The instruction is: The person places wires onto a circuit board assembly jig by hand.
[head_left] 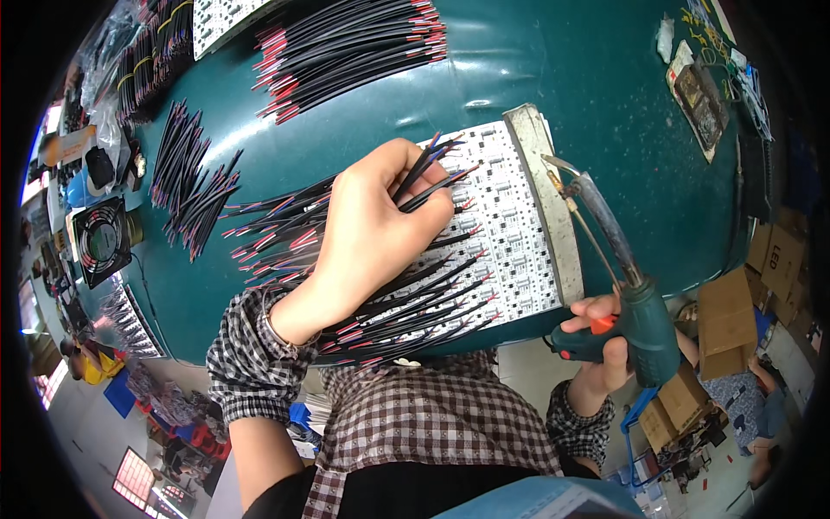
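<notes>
Head view: your left hand (385,216) is over the white circuit panel (519,229), which lies by the near edge of the green bench (618,95), about midway along. Its thumb and fingers are closed in a narrow pinch around a few black wires (418,177), whose coloured ends point toward the panel's far edge and right side. Your right hand (605,342) wraps the handle of a green soldering gun (650,324), fingers curled by the red trigger. The gun's body sits out past the bench's near edge; its bent tip is at the pale metal bar (546,208) along the panel's right edge, and you cannot tell whether they touch. More black wires (432,290) lie side by side across the panel's left part and near edge, some hidden under your left hand. A large wire bundle (354,56) lies toward the bench's far edge, a smaller pile (186,173) toward its left edge, near a black fan (99,242). A stained tray (699,97) lies near the far right corner.
</notes>
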A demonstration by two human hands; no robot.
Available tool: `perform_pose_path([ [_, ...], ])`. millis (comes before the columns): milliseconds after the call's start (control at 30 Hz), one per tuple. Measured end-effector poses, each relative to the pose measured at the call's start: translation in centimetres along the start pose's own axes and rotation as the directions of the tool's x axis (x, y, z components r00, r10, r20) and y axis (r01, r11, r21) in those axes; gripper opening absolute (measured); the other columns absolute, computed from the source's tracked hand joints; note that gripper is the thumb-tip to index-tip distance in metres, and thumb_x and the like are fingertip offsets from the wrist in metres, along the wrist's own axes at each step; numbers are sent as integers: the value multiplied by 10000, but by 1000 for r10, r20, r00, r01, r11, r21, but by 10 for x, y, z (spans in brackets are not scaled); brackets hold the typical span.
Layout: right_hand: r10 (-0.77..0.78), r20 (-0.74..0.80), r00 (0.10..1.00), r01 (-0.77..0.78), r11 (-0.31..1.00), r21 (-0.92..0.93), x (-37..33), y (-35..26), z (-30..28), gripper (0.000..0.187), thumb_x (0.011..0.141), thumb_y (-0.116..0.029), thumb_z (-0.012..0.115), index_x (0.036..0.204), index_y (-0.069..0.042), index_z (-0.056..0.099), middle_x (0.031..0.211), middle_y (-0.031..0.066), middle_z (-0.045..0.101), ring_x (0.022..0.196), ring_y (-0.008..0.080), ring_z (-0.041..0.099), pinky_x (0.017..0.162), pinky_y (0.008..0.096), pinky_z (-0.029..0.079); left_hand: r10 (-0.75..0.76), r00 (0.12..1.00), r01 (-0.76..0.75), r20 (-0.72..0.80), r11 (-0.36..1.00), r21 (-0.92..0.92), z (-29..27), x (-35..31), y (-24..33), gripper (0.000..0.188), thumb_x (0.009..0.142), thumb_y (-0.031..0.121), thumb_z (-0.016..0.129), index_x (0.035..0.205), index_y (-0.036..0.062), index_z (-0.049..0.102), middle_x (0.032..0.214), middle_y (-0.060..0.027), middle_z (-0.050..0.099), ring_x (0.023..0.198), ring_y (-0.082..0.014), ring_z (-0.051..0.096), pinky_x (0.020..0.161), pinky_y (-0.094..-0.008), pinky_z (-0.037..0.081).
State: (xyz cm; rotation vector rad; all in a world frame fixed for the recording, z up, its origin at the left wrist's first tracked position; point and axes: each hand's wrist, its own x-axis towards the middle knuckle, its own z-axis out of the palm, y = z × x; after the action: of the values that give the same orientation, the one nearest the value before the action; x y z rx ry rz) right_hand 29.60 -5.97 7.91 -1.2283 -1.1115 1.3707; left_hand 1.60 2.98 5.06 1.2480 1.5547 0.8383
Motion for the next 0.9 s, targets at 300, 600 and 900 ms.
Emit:
perform_pose_path([
  [300, -29, 41, 999, 32, 996, -82, -1, 4, 3, 656, 969, -354, 611, 1343, 150, 421, 1055, 213, 639, 876, 289, 704, 683, 354, 627, 170, 985, -164, -35, 977, 135, 11, 2, -6, 154, 787, 47, 688, 860, -23, 573, 763, -162, 648, 640, -264, 636, 619, -346, 508],
  [600, 38, 34, 999, -34, 992, -118, -3, 3, 8, 656, 946, -359, 655, 1319, 145, 460, 1047, 197, 643, 889, 272, 699, 668, 336, 631, 144, 989, -142, -14, 984, 106, 13, 1, -2, 227, 851, 39, 708, 767, -17, 505, 613, -32, 471, 613, -53, 378, 523, -253, 362],
  [900, 180, 4, 984, -177, 968, -181, -6, -2, 5, 555, 843, -255, 810, 1226, 76, 581, 1067, 156, 708, 938, 214, 692, 828, 326, 570, 151, 988, -148, -19, 984, 96, 15, 2, -3, 236, 857, 27, 696, 758, -15, 486, 596, -33, 436, 608, -46, 361, 509, -250, 342],
])
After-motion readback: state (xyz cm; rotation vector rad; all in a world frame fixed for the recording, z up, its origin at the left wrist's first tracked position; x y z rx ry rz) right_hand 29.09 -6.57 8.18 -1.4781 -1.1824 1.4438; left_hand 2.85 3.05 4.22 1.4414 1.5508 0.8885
